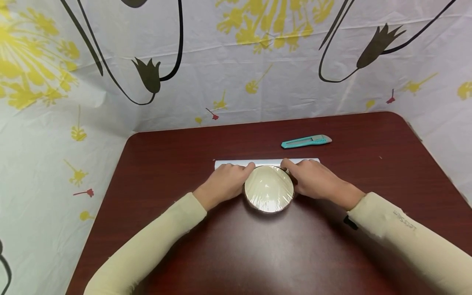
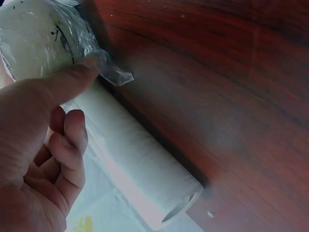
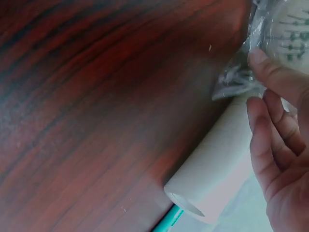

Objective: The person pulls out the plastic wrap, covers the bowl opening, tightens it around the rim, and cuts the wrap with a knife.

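A round bowl (image 1: 269, 189) covered with clear plastic wrap sits on the table between both hands. In the left wrist view, crumpled plastic wrap (image 2: 115, 72) hangs over the bowl's side, and dark marks show through it. My left hand (image 1: 229, 180) pinches the wrap by the bowl's left side, thumb against it. On the opposite side my right hand (image 1: 313, 177) pinches the wrap too, with the thumb on the film (image 3: 239, 79). Some fingertips are hidden behind the thumbs. Just behind the bowl lies a white roll (image 2: 140, 154) with a hollow end, partly covered by the hands.
A teal utility knife (image 1: 306, 141) lies beyond the roll on the dark red-brown table (image 1: 166, 151). Behind and beside the table hangs a white sheet (image 1: 280, 94) printed with flowers.
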Action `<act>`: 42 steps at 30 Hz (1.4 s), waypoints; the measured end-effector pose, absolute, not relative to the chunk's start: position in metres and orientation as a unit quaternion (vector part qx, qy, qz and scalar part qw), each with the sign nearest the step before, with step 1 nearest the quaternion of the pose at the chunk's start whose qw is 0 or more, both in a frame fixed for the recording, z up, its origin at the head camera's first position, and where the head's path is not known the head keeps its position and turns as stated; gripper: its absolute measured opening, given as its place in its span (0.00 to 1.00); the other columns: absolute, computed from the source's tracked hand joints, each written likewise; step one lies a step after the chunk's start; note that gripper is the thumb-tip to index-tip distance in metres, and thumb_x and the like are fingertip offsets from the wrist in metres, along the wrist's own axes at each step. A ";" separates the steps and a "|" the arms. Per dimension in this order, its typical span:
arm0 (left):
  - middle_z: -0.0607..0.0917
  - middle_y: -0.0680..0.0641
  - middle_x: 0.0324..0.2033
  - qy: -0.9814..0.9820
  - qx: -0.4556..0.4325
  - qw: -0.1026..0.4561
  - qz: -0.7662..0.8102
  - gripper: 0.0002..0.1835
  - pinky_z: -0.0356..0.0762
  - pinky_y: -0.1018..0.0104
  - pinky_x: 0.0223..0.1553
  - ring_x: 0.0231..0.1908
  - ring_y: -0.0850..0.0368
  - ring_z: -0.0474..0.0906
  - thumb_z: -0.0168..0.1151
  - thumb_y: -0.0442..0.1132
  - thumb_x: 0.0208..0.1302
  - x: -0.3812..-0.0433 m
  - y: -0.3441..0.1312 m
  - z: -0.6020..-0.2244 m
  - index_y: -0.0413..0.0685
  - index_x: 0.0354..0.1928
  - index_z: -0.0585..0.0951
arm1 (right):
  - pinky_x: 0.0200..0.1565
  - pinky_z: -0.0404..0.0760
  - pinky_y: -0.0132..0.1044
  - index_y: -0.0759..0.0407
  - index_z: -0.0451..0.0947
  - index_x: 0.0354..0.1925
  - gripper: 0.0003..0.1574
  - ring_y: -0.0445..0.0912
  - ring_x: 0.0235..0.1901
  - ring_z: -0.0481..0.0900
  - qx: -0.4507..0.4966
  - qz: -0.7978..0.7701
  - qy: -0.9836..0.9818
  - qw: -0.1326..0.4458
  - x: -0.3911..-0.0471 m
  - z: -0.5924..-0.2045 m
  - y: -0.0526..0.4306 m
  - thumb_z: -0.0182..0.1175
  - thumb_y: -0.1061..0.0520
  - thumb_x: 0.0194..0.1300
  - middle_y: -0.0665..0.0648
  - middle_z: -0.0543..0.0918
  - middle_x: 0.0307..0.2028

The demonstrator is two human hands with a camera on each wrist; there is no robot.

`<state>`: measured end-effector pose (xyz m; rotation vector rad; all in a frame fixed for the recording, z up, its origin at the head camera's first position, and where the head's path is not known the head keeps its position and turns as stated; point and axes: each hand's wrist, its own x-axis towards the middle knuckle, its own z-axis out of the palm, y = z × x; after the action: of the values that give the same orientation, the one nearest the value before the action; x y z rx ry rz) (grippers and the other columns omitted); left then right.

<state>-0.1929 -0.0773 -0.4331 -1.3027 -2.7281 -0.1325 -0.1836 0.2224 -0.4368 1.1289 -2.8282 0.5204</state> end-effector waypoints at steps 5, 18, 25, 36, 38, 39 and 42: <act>0.80 0.49 0.20 -0.902 -0.426 0.073 -0.028 0.11 0.81 0.52 0.22 0.18 0.45 0.79 0.64 0.28 0.71 -0.195 -0.072 -0.435 0.43 0.51 0.76 | 0.19 0.76 0.51 0.52 0.74 0.46 0.26 0.48 0.15 0.74 0.364 0.130 -0.920 0.063 -0.185 -0.439 0.216 0.73 0.71 0.55 0.45 0.68 0.15; 0.80 0.48 0.19 -0.906 -0.416 0.067 -0.041 0.12 0.81 0.52 0.20 0.19 0.44 0.81 0.65 0.29 0.70 -0.194 -0.068 -0.436 0.44 0.52 0.75 | 0.13 0.67 0.48 0.57 0.67 0.44 0.24 0.51 0.10 0.66 0.387 0.073 -0.912 0.115 -0.186 -0.447 0.217 0.68 0.73 0.58 0.47 0.60 0.12; 0.81 0.48 0.19 -0.912 -0.401 0.074 -0.042 0.13 0.81 0.53 0.20 0.19 0.45 0.82 0.65 0.28 0.71 -0.191 -0.066 -0.435 0.43 0.52 0.76 | 0.12 0.68 0.48 0.57 0.67 0.41 0.20 0.53 0.12 0.71 0.371 0.074 -0.920 0.104 -0.187 -0.447 0.214 0.68 0.70 0.63 0.49 0.63 0.13; 0.88 0.46 0.34 -0.912 -0.405 0.013 -0.063 0.19 0.88 0.51 0.34 0.31 0.45 0.88 0.71 0.32 0.71 -0.182 -0.079 -0.425 0.41 0.60 0.77 | 0.30 0.81 0.51 0.55 0.74 0.57 0.35 0.39 0.20 0.72 0.381 0.145 -0.913 0.032 -0.178 -0.435 0.228 0.84 0.60 0.58 0.41 0.72 0.19; 0.89 0.46 0.38 -0.911 -0.407 -0.001 -0.071 0.29 0.89 0.51 0.39 0.36 0.47 0.88 0.77 0.37 0.68 -0.178 -0.086 -0.420 0.42 0.66 0.76 | 0.34 0.81 0.48 0.55 0.73 0.63 0.44 0.36 0.23 0.72 0.378 0.165 -0.911 0.008 -0.173 -0.430 0.233 0.87 0.57 0.55 0.39 0.76 0.23; 0.88 0.47 0.40 -0.910 -0.406 -0.009 -0.082 0.34 0.89 0.53 0.41 0.37 0.49 0.88 0.81 0.41 0.66 -0.175 -0.090 -0.418 0.42 0.69 0.75 | 0.35 0.81 0.47 0.55 0.72 0.65 0.47 0.36 0.24 0.73 0.376 0.174 -0.910 -0.001 -0.170 -0.428 0.234 0.88 0.55 0.55 0.39 0.78 0.25; 0.85 0.49 0.41 -0.908 -0.395 -0.024 -0.134 0.45 0.86 0.59 0.42 0.38 0.57 0.82 0.87 0.50 0.60 -0.166 -0.100 -0.412 0.44 0.73 0.74 | 0.34 0.80 0.41 0.55 0.70 0.67 0.51 0.35 0.28 0.77 0.366 0.210 -0.906 -0.024 -0.162 -0.420 0.239 0.89 0.50 0.55 0.40 0.81 0.31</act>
<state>-0.1663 -0.0995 -0.4119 -1.2613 -2.8981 -0.4262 -0.1621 0.2392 -0.4202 1.1673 -2.8921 0.6696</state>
